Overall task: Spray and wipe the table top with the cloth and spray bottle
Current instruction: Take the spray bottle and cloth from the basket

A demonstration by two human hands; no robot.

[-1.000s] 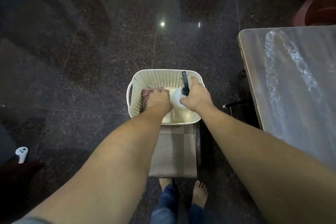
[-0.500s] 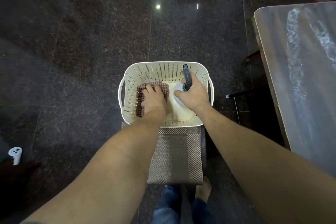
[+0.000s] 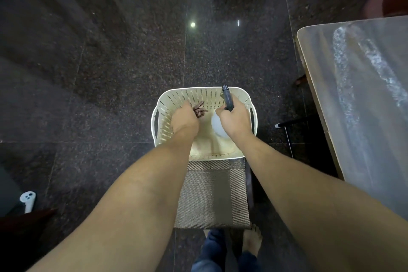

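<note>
Both my hands are inside a cream perforated basket (image 3: 164,117) that sits on a grey woven stool seat (image 3: 213,192). My left hand (image 3: 184,117) is closed on a red checked cloth (image 3: 199,110), bunched and sticking out past my fingers. My right hand (image 3: 235,117) grips the dark trigger head of a spray bottle (image 3: 227,99); its white round body (image 3: 217,125) shows below my hand. The table top (image 3: 362,99) is at the right edge, pale and glossy with a wet streak.
Dark polished stone floor lies all around. A black table leg bar with a white tip (image 3: 291,122) stands between basket and table. A white controller (image 3: 27,200) lies on the floor at the far left. My bare feet (image 3: 252,240) are below the stool.
My left hand has closed on the cloth and bunched it up off the basket floor. My right hand keeps its hold on the bottle, which now sits higher.
</note>
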